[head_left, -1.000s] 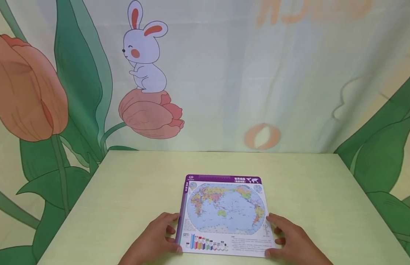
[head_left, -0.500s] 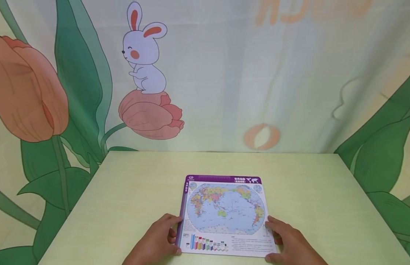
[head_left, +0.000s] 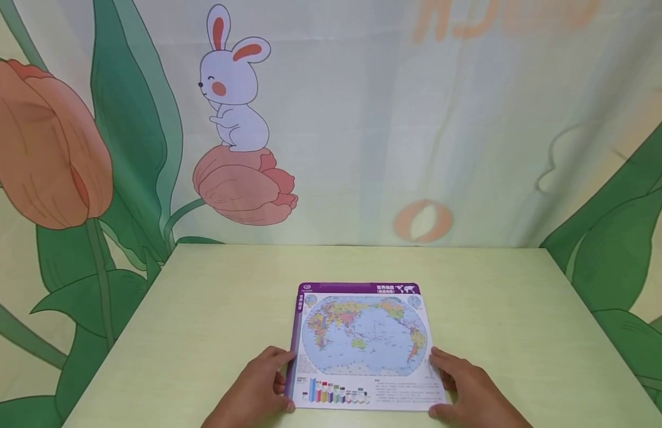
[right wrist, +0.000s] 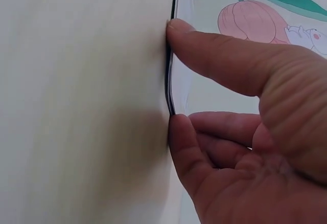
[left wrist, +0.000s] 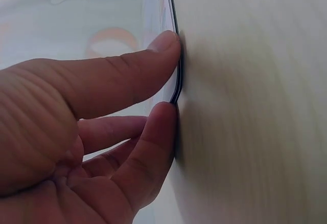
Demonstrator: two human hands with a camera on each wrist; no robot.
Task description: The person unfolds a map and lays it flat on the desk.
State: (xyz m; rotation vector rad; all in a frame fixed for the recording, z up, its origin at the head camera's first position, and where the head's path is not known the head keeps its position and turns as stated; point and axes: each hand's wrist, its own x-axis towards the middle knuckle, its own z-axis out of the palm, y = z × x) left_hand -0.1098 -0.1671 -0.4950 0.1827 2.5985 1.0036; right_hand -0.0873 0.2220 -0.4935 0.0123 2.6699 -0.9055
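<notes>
A thin world map with a purple top band and rounded corners lies on the table in the head view, bar charts printed along its near part. My left hand holds its left edge, thumb by the near corner and fingers farther up. On the right edge, my right hand has the same hold. Seen edge-on in the left wrist view, the map has a dark underside and a slight bend between thumb and fingertip. A similar bend shows along the map edge in the right wrist view.
The pale yellow-green table extends on both sides of the map and behind it. Beyond its far edge hangs a curtain printed with tulips, green leaves and a white rabbit.
My left hand has shifted slightly right, closer against the map's edge. The right hand has moved slightly left against it. The map's near edge sits slightly higher in view.
</notes>
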